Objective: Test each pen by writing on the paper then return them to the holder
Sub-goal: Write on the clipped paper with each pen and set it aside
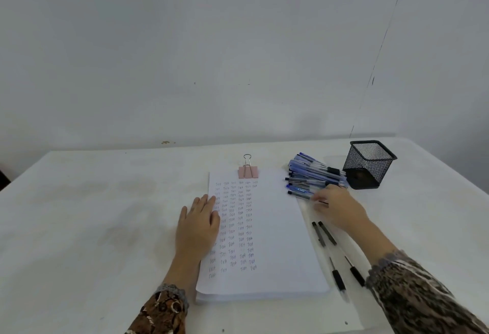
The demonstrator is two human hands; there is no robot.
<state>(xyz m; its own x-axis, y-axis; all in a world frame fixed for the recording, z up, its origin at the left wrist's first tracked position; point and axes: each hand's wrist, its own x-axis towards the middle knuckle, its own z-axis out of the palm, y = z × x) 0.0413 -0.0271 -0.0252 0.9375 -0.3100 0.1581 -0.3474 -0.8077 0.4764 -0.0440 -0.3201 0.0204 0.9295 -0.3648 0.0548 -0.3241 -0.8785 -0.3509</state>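
The pile of blue pens [309,172] lies just off the top right corner of the paper stack [275,228], between the stack and the black mesh holder [370,164], which stands farther out to the right of that corner with no pen showing above its rim. The pens lie roughly crosswise to the stack's long edge, dark tips toward the paper and rear ends toward the holder.

The right hand [338,209] is by far the nearer one. It reaches in from the stack's right side, forearm slanting up across the worktop [92,214], knuckles up and fingers bent down over the rear end of the nearest blue pen [300,193]. The fingers are blurred, so I cannot tell whether they have closed on a pen or only touch the pile.

The left hand [197,228] lies flat, fingers straight, on the stack's left edge beside the columns of written test words, pinning the sheets below the pink binder clip [248,171].

Two black pens [326,233] lie along the stack's right edge, near the right forearm.

By my judgement, the pick calls for a short pull toward the paper, then turning the pen tip-down to write
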